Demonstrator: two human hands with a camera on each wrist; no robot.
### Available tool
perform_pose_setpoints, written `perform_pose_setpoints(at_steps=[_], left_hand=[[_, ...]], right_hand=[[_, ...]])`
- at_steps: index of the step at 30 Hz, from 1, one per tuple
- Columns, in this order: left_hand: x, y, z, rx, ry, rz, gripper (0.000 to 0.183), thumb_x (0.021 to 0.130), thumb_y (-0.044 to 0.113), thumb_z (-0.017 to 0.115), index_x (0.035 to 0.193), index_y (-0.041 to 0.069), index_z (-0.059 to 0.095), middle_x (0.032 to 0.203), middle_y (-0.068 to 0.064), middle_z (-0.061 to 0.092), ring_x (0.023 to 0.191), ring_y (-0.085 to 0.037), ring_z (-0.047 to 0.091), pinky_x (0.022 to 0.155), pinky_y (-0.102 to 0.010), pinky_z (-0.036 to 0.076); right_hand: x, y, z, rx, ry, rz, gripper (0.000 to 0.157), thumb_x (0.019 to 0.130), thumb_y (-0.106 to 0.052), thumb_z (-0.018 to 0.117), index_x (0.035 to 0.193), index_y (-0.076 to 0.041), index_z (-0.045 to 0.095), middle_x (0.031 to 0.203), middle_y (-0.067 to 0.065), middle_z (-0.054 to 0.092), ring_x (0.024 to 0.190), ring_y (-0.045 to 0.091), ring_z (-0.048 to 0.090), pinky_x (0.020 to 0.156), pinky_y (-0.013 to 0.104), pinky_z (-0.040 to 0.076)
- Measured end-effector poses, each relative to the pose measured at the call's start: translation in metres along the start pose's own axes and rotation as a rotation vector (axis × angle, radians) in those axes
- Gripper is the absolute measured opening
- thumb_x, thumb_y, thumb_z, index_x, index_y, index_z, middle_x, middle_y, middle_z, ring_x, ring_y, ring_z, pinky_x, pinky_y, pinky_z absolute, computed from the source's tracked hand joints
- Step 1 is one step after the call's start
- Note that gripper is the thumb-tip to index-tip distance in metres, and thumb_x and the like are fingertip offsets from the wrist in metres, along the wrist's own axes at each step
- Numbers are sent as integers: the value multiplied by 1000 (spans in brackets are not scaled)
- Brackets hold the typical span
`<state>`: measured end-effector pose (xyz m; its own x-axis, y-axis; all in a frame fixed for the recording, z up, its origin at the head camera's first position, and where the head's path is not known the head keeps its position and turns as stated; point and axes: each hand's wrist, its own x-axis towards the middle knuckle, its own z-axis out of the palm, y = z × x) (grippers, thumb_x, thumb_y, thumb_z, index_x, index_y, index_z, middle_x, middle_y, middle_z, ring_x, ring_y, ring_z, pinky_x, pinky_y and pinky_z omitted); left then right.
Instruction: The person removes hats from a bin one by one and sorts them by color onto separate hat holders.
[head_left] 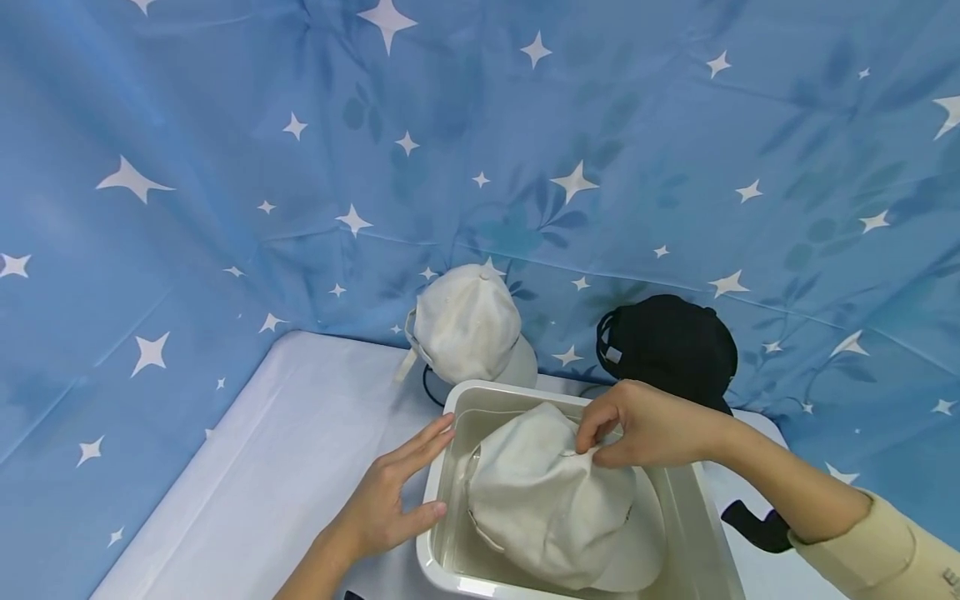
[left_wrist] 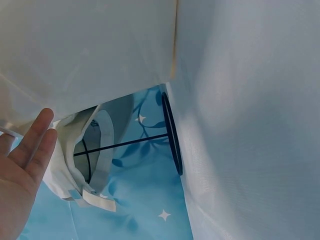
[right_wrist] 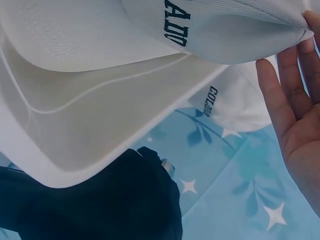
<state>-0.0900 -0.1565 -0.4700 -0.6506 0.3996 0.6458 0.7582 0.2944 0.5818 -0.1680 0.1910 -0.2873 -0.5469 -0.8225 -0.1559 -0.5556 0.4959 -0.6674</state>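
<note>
A white baseball cap [head_left: 540, 500] with dark lettering on its front [right_wrist: 177, 25] lies in a white plastic bin [head_left: 517, 390], its brim toward the lower right. My right hand [head_left: 648, 425] pinches the fabric of its crown between thumb and fingers, and the cloth is drawn up into a fold there. With fingers straight, my left hand [head_left: 382, 500] rests against the bin's left rim. Just behind the bin, a second white cap [head_left: 465, 325] sits on a black wire stand [left_wrist: 172, 135]. A black cap [head_left: 675, 346] is at the back right, beyond my right hand.
The bin stands on a white-covered table [head_left: 300, 442]. A blue curtain with white stars [head_left: 480, 125] hangs along the back and left. A black curved object [head_left: 757, 527] lies right of the bin, partly behind my right forearm.
</note>
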Motion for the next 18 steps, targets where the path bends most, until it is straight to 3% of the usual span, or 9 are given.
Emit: perform_pose_setpoints(at_steps=[18], left_hand=[[1,1,1,-9,-3,-15,77,86,21,71,158,6,47,164,-16,41,147,-31,46,117,-32,39]], right_hand=[[-14,-21,-33,-45,55,-41,25,89,-4,79,101,-25,81,103,-12,76,94,14,72,85,32,62]])
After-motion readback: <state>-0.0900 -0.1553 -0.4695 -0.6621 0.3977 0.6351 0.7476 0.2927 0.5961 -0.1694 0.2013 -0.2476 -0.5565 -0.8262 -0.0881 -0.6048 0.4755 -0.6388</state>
